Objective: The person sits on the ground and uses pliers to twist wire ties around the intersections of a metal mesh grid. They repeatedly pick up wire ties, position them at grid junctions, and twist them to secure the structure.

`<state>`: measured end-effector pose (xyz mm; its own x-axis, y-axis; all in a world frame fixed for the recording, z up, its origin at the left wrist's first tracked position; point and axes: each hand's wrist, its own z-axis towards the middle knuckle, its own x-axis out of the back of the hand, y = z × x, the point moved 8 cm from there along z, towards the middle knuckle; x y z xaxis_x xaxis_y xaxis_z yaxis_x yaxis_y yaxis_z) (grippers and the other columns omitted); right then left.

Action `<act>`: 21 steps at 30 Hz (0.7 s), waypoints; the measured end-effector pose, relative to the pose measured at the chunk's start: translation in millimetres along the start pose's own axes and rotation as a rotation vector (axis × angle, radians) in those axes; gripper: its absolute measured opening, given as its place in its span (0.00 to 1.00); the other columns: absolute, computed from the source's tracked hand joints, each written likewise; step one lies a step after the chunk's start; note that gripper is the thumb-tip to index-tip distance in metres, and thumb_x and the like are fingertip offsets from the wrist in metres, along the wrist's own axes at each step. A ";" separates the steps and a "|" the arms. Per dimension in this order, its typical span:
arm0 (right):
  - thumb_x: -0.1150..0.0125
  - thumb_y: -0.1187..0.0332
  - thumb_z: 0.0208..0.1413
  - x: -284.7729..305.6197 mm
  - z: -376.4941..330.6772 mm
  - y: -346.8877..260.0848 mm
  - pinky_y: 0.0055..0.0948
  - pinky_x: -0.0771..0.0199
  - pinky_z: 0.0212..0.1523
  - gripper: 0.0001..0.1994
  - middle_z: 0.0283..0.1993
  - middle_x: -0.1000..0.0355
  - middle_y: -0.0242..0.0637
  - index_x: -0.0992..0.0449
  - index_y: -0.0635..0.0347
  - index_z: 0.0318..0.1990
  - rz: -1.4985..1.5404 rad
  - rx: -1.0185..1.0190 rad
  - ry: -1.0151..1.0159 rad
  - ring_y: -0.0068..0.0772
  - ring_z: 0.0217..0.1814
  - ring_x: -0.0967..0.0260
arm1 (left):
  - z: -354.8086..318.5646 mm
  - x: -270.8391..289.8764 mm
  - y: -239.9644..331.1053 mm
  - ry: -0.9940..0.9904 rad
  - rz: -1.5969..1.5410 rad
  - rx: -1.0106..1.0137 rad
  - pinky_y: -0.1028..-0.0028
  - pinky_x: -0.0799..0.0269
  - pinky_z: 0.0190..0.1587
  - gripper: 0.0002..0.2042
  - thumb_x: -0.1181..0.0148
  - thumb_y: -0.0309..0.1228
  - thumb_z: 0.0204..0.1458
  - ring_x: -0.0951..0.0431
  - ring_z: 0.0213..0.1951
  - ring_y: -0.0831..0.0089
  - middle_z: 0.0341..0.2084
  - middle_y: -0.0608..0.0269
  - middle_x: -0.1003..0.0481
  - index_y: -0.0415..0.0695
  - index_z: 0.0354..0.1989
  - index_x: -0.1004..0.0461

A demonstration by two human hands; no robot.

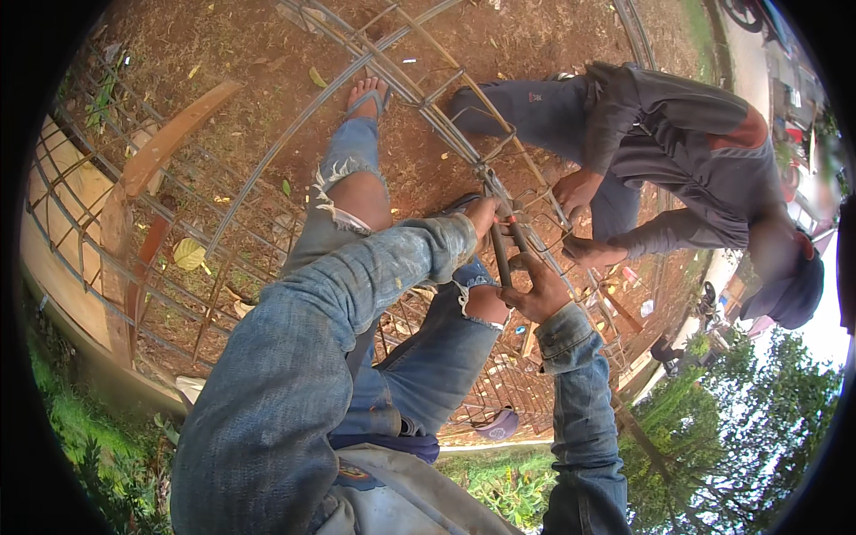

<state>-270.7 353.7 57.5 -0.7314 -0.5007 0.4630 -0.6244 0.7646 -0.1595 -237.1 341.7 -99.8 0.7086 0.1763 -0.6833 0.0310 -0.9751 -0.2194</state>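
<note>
Head view: you sit at a rebar beam [482, 167], one co-worker [687, 152] on its right side.
Right hand: your right hand [540, 290] is closed round the handles of a dark hand tool [501, 254].
Left hand: your left hand [482, 216] is up at the tool's head end, against the beam; can't tell if it's clamped on bar or tool.
Tool: one, two handles visible, small red patch near its head; head end at the beam, handles angled off it toward you.
Co-worker's hands: two, upper one [578, 191] and lower one [592, 252], both at the beam's right side; grip unclear.
Writing: one pale emblem on the purple cap [497, 424], lying on your side of the beam, and one small reddish mark on the co-worker's trouser leg [526, 105]. Neither legible.
Caps: two; the purple one, plus a dark cap [794, 287] on the co-worker, right of the beam.
Mesh: bar grid [89, 241] left of the beam, a curved wooden plank [178, 134] over it.
</note>
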 end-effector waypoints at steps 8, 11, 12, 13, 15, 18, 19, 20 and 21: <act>0.33 0.47 0.35 -2.5 1.3 -8.1 0.47 0.42 0.55 0.24 0.46 0.33 0.56 0.23 0.53 0.38 -0.058 0.017 0.096 0.56 0.55 0.40 | 25.1 6.8 -0.8 -0.076 0.011 -0.047 0.64 0.26 0.38 0.14 0.61 0.36 0.52 0.23 0.37 0.59 0.38 0.54 0.27 0.41 0.40 0.33; 0.32 0.49 0.34 -1.2 11.6 -2.6 0.44 0.41 0.55 0.23 0.44 0.33 0.58 0.22 0.54 0.37 -0.032 -0.011 0.117 0.55 0.52 0.39 | 40.2 14.7 2.4 -0.057 0.079 -0.074 0.64 0.28 0.40 0.15 0.61 0.35 0.51 0.24 0.38 0.61 0.39 0.56 0.27 0.42 0.42 0.33; 0.32 0.49 0.34 -2.1 13.5 -1.0 0.43 0.40 0.55 0.23 0.44 0.33 0.58 0.22 0.54 0.37 -0.032 -0.042 0.098 0.54 0.53 0.39 | 42.0 15.7 4.0 -0.054 0.092 -0.091 0.64 0.28 0.40 0.15 0.61 0.35 0.51 0.24 0.38 0.61 0.40 0.56 0.27 0.42 0.43 0.33; 0.32 0.50 0.34 -2.9 14.8 0.2 0.42 0.40 0.55 0.22 0.44 0.33 0.59 0.22 0.54 0.36 -0.033 -0.074 0.079 0.54 0.53 0.39 | 43.1 16.6 3.0 -0.065 0.075 -0.085 0.65 0.25 0.36 0.14 0.60 0.34 0.51 0.23 0.36 0.60 0.38 0.55 0.27 0.41 0.41 0.33; 0.33 0.52 0.34 -2.3 17.0 1.2 0.41 0.38 0.53 0.21 0.43 0.33 0.58 0.21 0.54 0.36 -0.053 -0.070 0.081 0.53 0.52 0.38 | 30.1 8.4 9.5 -0.088 0.039 -0.072 0.67 0.20 0.30 0.13 0.57 0.33 0.51 0.21 0.32 0.58 0.33 0.53 0.27 0.37 0.39 0.33; 0.33 0.53 0.34 2.2 18.9 -7.1 0.40 0.34 0.49 0.19 0.38 0.30 0.55 0.21 0.53 0.35 -0.087 -0.010 0.106 0.50 0.47 0.33 | 16.9 5.4 18.3 -0.064 0.038 -0.101 0.66 0.20 0.30 0.13 0.58 0.32 0.50 0.22 0.33 0.57 0.34 0.52 0.27 0.38 0.39 0.33; 0.33 0.54 0.34 6.7 19.0 -11.1 0.39 0.33 0.48 0.19 0.36 0.29 0.54 0.20 0.54 0.34 -0.080 -0.025 0.085 0.49 0.45 0.32 | 18.6 6.2 19.9 -0.051 0.030 -0.110 0.64 0.21 0.31 0.12 0.58 0.32 0.50 0.22 0.34 0.57 0.34 0.52 0.27 0.38 0.38 0.33; 0.34 0.54 0.33 9.9 19.4 -17.0 0.39 0.32 0.46 0.19 0.34 0.28 0.53 0.20 0.54 0.34 -0.070 -0.038 0.064 0.49 0.42 0.30 | 19.7 7.4 24.2 -0.036 0.024 -0.120 0.63 0.21 0.32 0.12 0.58 0.32 0.49 0.22 0.35 0.56 0.34 0.52 0.27 0.39 0.38 0.34; 0.34 0.54 0.33 13.7 20.3 -23.6 0.39 0.31 0.45 0.19 0.32 0.28 0.52 0.20 0.55 0.34 -0.071 -0.021 0.080 0.48 0.40 0.30 | 20.1 8.7 27.7 -0.021 0.017 -0.130 0.62 0.22 0.32 0.12 0.58 0.32 0.49 0.22 0.35 0.56 0.34 0.52 0.27 0.39 0.38 0.34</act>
<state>-271.5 320.6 49.9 -0.6604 -0.5208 0.5410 -0.6678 0.7367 -0.1060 -244.2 318.9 -125.8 0.6947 0.1611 -0.7010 0.1110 -0.9869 -0.1168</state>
